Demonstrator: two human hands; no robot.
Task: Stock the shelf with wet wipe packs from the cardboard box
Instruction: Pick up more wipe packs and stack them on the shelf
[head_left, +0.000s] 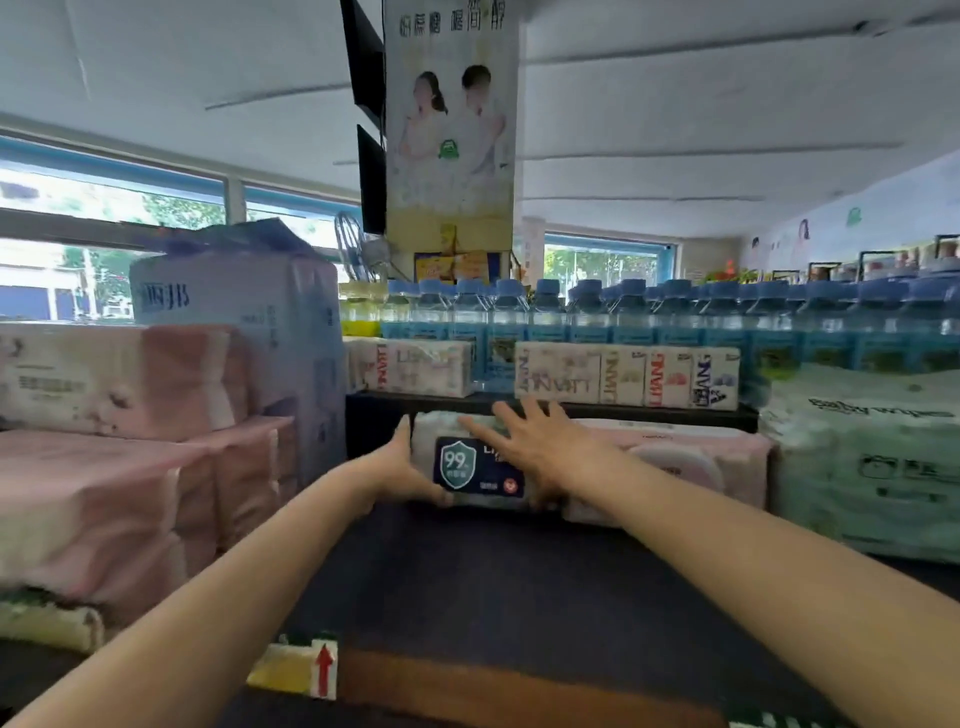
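Dark shelf (467, 571) carries one wet wipe pack (475, 465), clamped between left hand (397, 467) at its left end and right hand (545, 447) spread across its front.

- Wet wipe pack (475, 465), dark label with a shield badge: "99", a smaller mark beside it too blurred to read; to the right of the shield, "Li…", cut off by the right hand (540, 447).
- Tissue packs (626, 375) on the upper shelf ledge: "LIANG", printed sideways, repeated across the row.
- Green-white bundle (867, 462) at right: "baby wipes", seen inverted.
- Hanging poster (451, 119): Chinese heading, illegible.
- Carton flap (323, 670): red upward arrow.
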